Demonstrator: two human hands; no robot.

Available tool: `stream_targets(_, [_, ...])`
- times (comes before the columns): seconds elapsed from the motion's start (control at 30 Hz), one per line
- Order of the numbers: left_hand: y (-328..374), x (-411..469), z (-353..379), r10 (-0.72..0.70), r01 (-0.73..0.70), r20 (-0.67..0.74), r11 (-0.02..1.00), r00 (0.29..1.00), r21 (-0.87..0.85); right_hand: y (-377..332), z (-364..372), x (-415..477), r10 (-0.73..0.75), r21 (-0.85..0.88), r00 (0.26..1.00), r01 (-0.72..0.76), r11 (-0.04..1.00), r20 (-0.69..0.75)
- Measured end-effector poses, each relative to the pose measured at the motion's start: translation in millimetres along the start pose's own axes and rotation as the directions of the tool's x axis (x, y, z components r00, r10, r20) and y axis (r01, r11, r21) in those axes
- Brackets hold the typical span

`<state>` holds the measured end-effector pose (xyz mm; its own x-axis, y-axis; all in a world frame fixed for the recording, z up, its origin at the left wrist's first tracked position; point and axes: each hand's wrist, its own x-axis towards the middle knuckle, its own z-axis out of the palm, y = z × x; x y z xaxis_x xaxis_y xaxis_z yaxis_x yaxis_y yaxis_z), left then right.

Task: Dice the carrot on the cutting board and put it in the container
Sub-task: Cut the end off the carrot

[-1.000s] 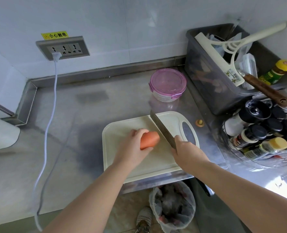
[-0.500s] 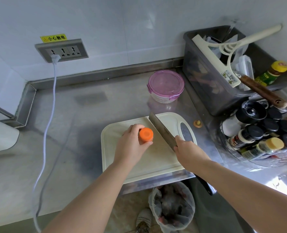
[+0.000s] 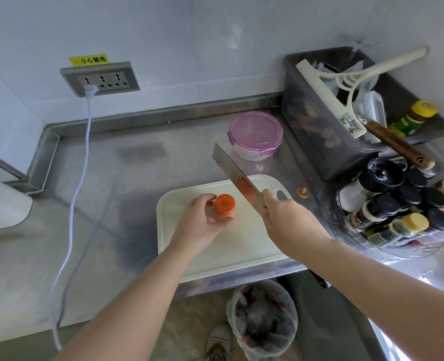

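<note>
A short orange carrot piece (image 3: 224, 205) stands upright on its cut end on the white cutting board (image 3: 241, 246). My left hand (image 3: 202, 221) holds the carrot piece from the left, fingers and thumb curled round it. My right hand (image 3: 288, 225) grips the handle of a cleaver (image 3: 237, 179), whose blade is raised above the board to the right of the carrot and points toward the back. A round clear container (image 3: 256, 135) with a purple lid sits closed behind the board.
A grey bin (image 3: 319, 131) of utensils stands at the back right, with a cluster of spice bottles (image 3: 398, 209) in front of it. A white cable (image 3: 77, 194) runs from the wall socket across the steel counter. A lined waste bin (image 3: 262, 319) sits on the floor below the board.
My left hand turned the carrot from lying on its side to standing on end. The cleaver lifted off the board and its tip now rises higher toward the container.
</note>
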<state>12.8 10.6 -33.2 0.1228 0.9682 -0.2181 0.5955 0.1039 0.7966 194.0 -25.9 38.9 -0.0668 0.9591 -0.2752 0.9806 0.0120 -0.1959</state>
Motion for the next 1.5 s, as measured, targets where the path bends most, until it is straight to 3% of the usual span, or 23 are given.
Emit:
stream_targets(0.27, [7,1,-1,-0.202,0.202,0.028,0.948,0.979,-0.247,-23,1,-15,-0.094,-0.149,0.991,0.107,0.983,0.094])
stream_targets(0.57, [19,1,7,-0.303,0.281,-0.007,0.892,0.953,-0.353,-30,3,-17,-0.028,-0.04,0.997,0.031,0.999,0.074])
stream_targets(0.73, [21,2,11,-0.346,0.317,-0.001,0.859,0.938,-0.402,-31,3,-17,-0.058,-0.096,0.989,0.072,0.993,0.134])
stream_targets(1.3, [23,4,11,-0.287,0.26,-0.039,0.911,0.957,-0.321,-45,-3,14,-0.047,-0.038,0.98,0.056,0.998,0.192])
stream_targets(1.5, [19,7,12,-0.321,0.289,-0.021,0.878,0.947,-0.381,-39,21,10,0.003,-0.026,0.982,0.002,1.0,0.187])
